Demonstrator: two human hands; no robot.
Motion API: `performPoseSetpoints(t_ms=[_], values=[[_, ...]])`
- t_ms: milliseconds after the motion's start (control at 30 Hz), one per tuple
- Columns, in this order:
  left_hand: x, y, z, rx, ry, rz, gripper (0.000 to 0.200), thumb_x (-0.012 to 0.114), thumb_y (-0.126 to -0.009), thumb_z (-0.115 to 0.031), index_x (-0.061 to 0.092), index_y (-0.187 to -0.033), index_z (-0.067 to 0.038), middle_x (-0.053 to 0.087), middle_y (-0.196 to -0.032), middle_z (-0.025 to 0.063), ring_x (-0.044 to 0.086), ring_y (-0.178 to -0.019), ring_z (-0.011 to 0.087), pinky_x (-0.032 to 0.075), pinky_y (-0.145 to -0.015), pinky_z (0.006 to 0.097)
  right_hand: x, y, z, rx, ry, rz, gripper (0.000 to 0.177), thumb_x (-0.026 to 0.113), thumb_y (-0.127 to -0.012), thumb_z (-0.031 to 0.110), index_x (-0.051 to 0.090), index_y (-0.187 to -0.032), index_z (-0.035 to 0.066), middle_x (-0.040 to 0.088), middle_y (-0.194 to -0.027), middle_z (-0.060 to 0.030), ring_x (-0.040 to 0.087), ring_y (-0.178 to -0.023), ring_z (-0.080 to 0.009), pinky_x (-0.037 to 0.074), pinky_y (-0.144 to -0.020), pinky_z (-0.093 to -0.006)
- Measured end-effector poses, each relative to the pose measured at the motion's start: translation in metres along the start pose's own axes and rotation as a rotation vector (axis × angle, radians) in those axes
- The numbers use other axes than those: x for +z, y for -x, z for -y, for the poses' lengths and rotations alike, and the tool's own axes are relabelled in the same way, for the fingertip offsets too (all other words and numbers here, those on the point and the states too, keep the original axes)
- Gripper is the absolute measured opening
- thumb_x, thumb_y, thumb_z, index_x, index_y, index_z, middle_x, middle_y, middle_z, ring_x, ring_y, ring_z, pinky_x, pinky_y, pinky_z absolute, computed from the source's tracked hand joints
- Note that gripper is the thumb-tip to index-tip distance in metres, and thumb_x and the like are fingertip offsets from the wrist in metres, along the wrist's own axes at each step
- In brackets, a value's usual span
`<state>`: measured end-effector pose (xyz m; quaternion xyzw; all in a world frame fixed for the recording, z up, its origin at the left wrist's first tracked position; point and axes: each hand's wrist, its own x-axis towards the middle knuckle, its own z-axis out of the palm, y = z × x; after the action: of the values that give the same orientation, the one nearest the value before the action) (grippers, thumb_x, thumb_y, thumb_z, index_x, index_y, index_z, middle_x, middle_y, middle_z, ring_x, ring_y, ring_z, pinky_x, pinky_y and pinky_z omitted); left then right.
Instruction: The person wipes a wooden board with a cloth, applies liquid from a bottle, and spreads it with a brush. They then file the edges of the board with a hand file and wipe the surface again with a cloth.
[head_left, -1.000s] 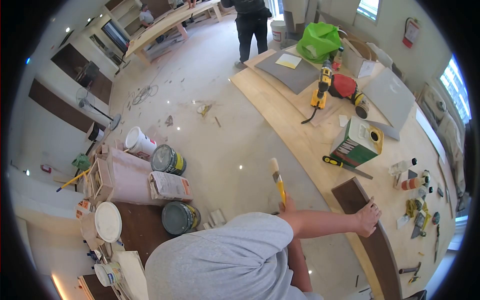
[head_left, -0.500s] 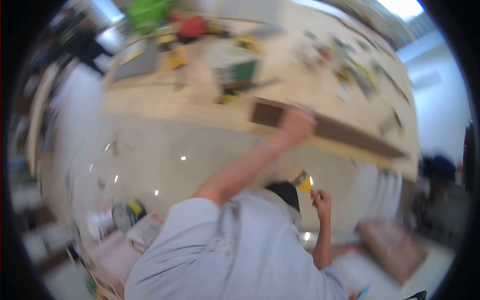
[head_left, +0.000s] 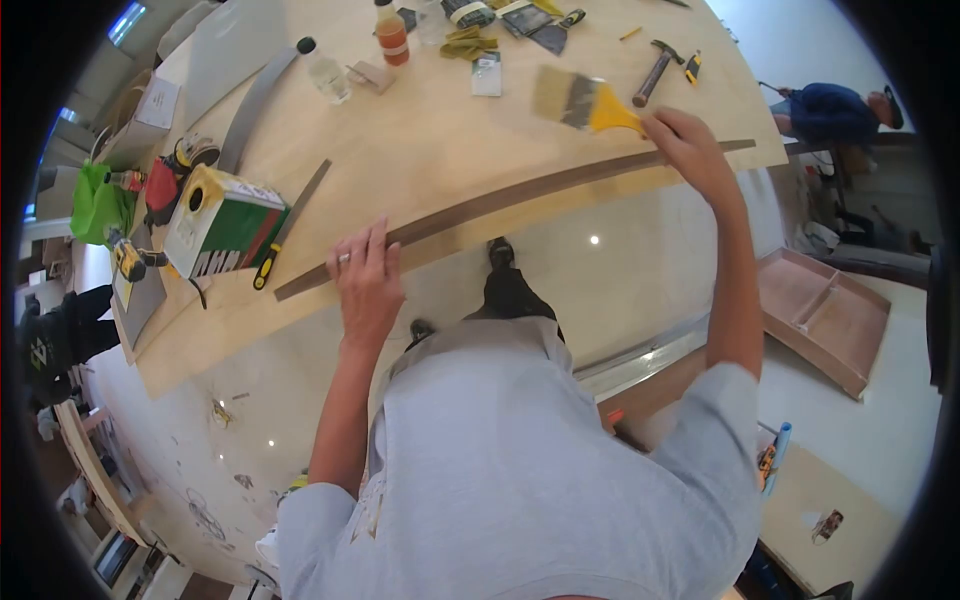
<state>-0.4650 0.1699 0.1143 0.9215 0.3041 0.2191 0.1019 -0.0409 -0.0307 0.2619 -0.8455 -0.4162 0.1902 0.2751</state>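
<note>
A long, narrow dark wood board (head_left: 500, 202) lies along the near edge of the light wooden table (head_left: 400, 130). My left hand (head_left: 368, 280) rests on the board near its left end, fingers spread, with a ring on one finger. My right hand (head_left: 685, 150) is closed around the yellow handle of a wide paintbrush (head_left: 590, 103). The pale bristles point left, above the far side of the board's right half. Close to the board's left end is a file with a yellow and black handle (head_left: 266, 268).
At the left stand a green and white can (head_left: 228, 225) and a yellow drill (head_left: 127, 257). Bottles (head_left: 392, 38), gloves (head_left: 468, 43) and a hammer (head_left: 655, 76) lie farther back. Another person (head_left: 835, 108) is at the right; a wooden drawer (head_left: 822, 310) sits below.
The view has turned and sharpened. My left hand has moved from gripping the board to lying on it near its left end. The brush has risen from beside my body to above the table.
</note>
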Motion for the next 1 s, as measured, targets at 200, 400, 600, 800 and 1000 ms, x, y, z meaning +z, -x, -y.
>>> performPoseSetpoints(t_ms=[200,400,600,800,1000], values=[[-0.008,-0.007,-0.028,-0.145,-0.032,0.083,0.049,0.067,-0.102,-0.018,0.060,-0.149,-0.009,0.064,-0.135,0.0118,0.054,-0.138,0.0313,0.019,-0.130,0.0620,0.061,-0.166,-0.081,-0.005,0.047,0.611,0.050,0.060,-0.102,0.048,0.072,-0.094,0.000,0.070,-0.085,-0.0044,0.062,-0.072,-0.0146,0.054,-0.065,-0.0324],[-0.007,-0.018,-0.070,-0.320,-0.094,0.063,0.051,0.068,-0.101,-0.019,0.059,-0.150,-0.009,0.064,-0.142,0.0133,0.050,-0.144,0.0348,0.018,-0.130,0.0606,0.121,-0.237,-0.152,-0.235,0.262,0.782,0.045,0.059,-0.101,0.044,0.073,-0.095,0.001,0.076,-0.096,-0.0131,0.071,-0.088,-0.0285,0.057,-0.077,-0.0414],[0.000,-0.036,-0.098,-0.381,-0.107,0.083,0.050,0.070,-0.100,-0.022,0.062,-0.146,-0.007,0.063,-0.141,0.0130,0.049,-0.145,0.0349,0.016,-0.130,0.0617,0.132,-0.275,-0.151,-0.454,0.498,0.472,0.027,0.069,-0.093,0.031,0.073,-0.097,0.005,0.075,-0.103,-0.0199,0.070,-0.104,-0.0414,0.056,-0.086,-0.0494],[0.004,-0.055,-0.118,-0.391,-0.101,0.109,0.046,0.071,-0.100,-0.022,0.065,-0.143,-0.008,0.064,-0.140,0.0145,0.051,-0.143,0.0357,0.019,-0.130,0.0601,0.139,-0.294,-0.112,-0.537,0.336,0.456,0.017,0.073,-0.087,0.020,0.071,-0.094,0.005,0.074,-0.095,-0.0213,0.071,-0.093,-0.0422,0.056,-0.079,-0.0527],[0.002,-0.064,-0.130,-0.447,0.086,0.044,0.045,0.071,-0.094,-0.030,0.067,-0.132,-0.006,0.064,-0.132,0.0183,0.054,-0.136,0.0393,0.013,-0.128,0.0690,0.201,-0.341,-0.157,-0.766,0.256,0.329,0.009,0.063,-0.087,0.002,0.066,-0.095,0.003,0.067,-0.089,-0.0236,0.065,-0.087,-0.0449,0.051,-0.076,-0.0549]])
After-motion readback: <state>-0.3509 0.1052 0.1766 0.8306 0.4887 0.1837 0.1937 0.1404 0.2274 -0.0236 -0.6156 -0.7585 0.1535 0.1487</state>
